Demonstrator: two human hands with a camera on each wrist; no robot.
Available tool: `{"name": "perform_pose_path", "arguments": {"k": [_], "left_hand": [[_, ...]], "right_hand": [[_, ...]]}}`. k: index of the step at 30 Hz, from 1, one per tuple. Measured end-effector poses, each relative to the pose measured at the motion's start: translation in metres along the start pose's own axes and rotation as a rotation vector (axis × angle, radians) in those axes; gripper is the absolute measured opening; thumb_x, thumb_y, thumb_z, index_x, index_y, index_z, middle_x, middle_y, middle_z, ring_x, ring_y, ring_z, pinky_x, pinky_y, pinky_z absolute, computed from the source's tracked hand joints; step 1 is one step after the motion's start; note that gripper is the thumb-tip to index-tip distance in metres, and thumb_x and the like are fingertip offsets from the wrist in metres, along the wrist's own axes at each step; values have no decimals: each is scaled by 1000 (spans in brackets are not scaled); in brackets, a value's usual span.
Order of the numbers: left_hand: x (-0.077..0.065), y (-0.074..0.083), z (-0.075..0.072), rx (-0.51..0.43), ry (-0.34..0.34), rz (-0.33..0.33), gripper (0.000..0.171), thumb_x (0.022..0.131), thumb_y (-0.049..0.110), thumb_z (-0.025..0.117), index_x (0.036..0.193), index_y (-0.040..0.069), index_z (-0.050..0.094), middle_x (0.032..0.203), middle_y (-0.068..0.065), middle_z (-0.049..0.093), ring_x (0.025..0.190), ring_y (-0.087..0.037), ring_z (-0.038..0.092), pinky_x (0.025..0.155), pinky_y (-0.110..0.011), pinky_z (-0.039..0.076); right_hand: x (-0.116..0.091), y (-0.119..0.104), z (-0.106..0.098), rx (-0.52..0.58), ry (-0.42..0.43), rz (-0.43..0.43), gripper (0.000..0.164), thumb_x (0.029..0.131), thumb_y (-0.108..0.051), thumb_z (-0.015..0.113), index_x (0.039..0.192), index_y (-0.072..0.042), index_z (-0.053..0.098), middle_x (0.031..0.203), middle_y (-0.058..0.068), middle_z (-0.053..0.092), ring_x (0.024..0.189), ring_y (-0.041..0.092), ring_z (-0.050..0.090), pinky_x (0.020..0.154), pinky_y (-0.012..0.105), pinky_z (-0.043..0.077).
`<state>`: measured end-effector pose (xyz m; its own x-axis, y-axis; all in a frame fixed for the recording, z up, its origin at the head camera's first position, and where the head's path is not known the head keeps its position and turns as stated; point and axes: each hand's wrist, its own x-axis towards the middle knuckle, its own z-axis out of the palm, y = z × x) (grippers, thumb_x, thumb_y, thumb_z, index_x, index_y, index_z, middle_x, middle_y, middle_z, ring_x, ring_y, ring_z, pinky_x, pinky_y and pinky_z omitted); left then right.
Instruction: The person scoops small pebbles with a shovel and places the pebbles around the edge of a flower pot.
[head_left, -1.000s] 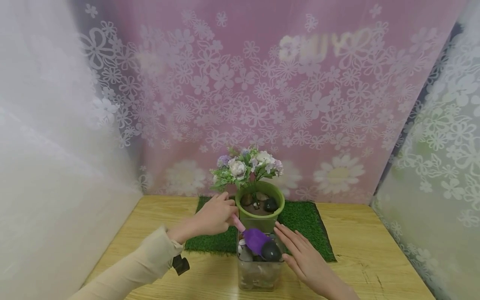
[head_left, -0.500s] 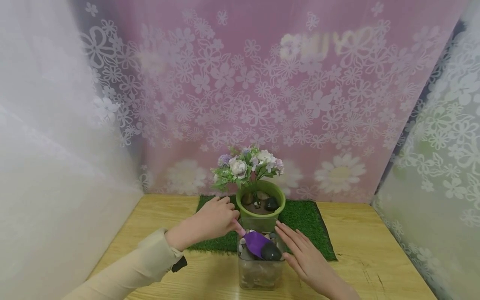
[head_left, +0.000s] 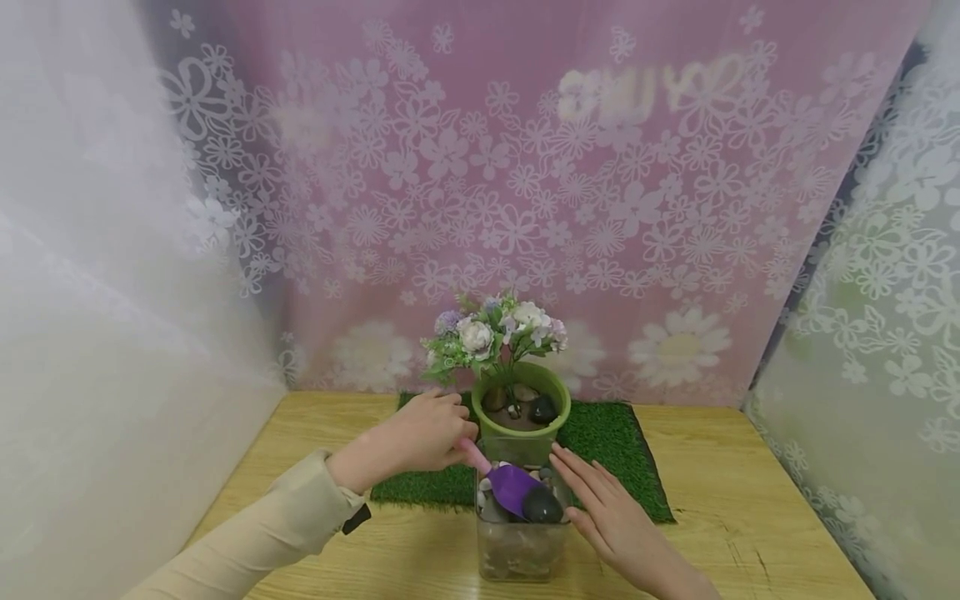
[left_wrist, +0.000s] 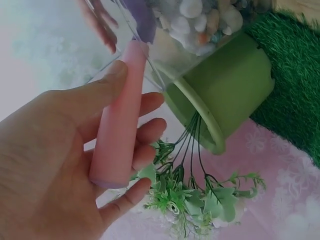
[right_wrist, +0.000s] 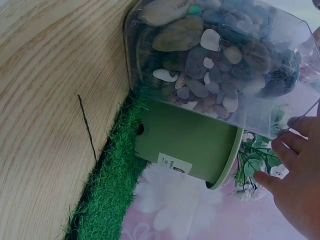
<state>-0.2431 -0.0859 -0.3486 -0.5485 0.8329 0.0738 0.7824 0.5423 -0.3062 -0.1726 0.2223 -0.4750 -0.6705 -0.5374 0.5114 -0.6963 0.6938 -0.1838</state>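
My left hand (head_left: 420, 437) grips the pink handle (left_wrist: 120, 120) of a small garden trowel, thumb along one side and fingers curled round the other. Its purple blade (head_left: 512, 487) slants down into a clear plastic container (head_left: 521, 557) of pebbles. A large smooth black stone (head_left: 542, 505) lies at the blade's tip, near the front rim. On the container's right side my right hand (head_left: 615, 517) rests with its fingers extended, fingertips at the rim. Mixed grey, brown and white pebbles (right_wrist: 197, 65) show through the container's wall in the right wrist view.
Right behind the container stands a green flowerpot (right_wrist: 190, 140) with white and purple flowers (head_left: 476, 336), and stones lie inside it. Beneath the pot is an artificial grass mat (head_left: 618, 458) on the wooden table (head_left: 712, 483). A pink flowered curtain (head_left: 480, 208) hangs at the back.
My left hand and the trowel have shifted only slightly, with the black stone still at the blade's tip. My right hand stays in place at the container.
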Motion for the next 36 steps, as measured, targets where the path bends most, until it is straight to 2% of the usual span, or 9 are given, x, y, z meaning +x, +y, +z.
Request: {"name": "perform_pose_path", "arguments": {"k": [5, 8, 10, 15, 18, 25, 30, 36], "left_hand": [[-5, -3, 3, 58, 63, 63, 28, 96, 51, 64, 93, 23, 69, 87, 8, 67, 81, -13, 57, 80, -33, 49], [-7, -5, 7, 71, 104, 99, 27, 97, 48, 64, 95, 21, 69, 89, 7, 67, 82, -14, 58, 81, -32, 49], [-8, -6, 9, 46, 111, 104, 26, 98, 46, 64, 96, 20, 69, 90, 7, 66, 85, -14, 58, 84, -33, 50], [-11, -7, 17, -62, 94, 41, 21, 98, 36, 67, 93, 16, 68, 88, 6, 64, 87, -15, 59, 87, -34, 51], [-14, -8, 21, -102, 96, 5, 16, 97, 30, 68, 90, 15, 68, 85, 5, 62, 82, -15, 58, 83, -32, 51], [-15, 10, 25, -133, 155, -25, 19, 97, 31, 69, 85, 16, 66, 81, 5, 61, 74, -13, 52, 74, -28, 48], [-17, 20, 28, -161, 195, -69, 20, 99, 30, 66, 86, 15, 66, 82, 5, 58, 77, -14, 49, 78, -28, 46], [-20, 23, 35, -152, 277, -108, 23, 98, 33, 66, 83, 15, 66, 79, 6, 50, 79, -15, 41, 80, -29, 38]], "right_hand": [[0, -1, 1, 3, -11, 10, 72, 99, -14, 63, 162, -19, 27, 165, 3, 30, 146, 22, 37, 120, 16, -1], [0, 0, 1, 10, -31, 28, 70, 101, -16, 61, 162, -19, 27, 166, 2, 29, 147, 21, 34, 119, 15, -1], [0, 0, 0, 10, -47, 34, 69, 102, -17, 60, 162, -18, 27, 166, 2, 28, 148, 20, 33, 119, 14, -2], [1, 1, 0, 16, -64, 26, 68, 103, -17, 59, 162, -17, 26, 166, 4, 27, 149, 20, 32, 118, 14, -4], [0, 2, 1, 20, -58, 21, 69, 102, -16, 59, 162, -16, 25, 166, 4, 26, 149, 20, 31, 118, 13, -4], [-1, 1, 1, 14, -64, 30, 70, 103, -17, 59, 163, -18, 23, 166, 4, 26, 149, 19, 31, 118, 13, -4], [-1, 0, 0, 23, -49, 39, 68, 102, -17, 59, 162, -16, 27, 166, 4, 27, 149, 19, 31, 118, 14, -3], [1, 0, 0, 20, -15, 11, 70, 100, -14, 61, 161, -16, 28, 165, 6, 30, 148, 21, 32, 120, 17, 0]]}}
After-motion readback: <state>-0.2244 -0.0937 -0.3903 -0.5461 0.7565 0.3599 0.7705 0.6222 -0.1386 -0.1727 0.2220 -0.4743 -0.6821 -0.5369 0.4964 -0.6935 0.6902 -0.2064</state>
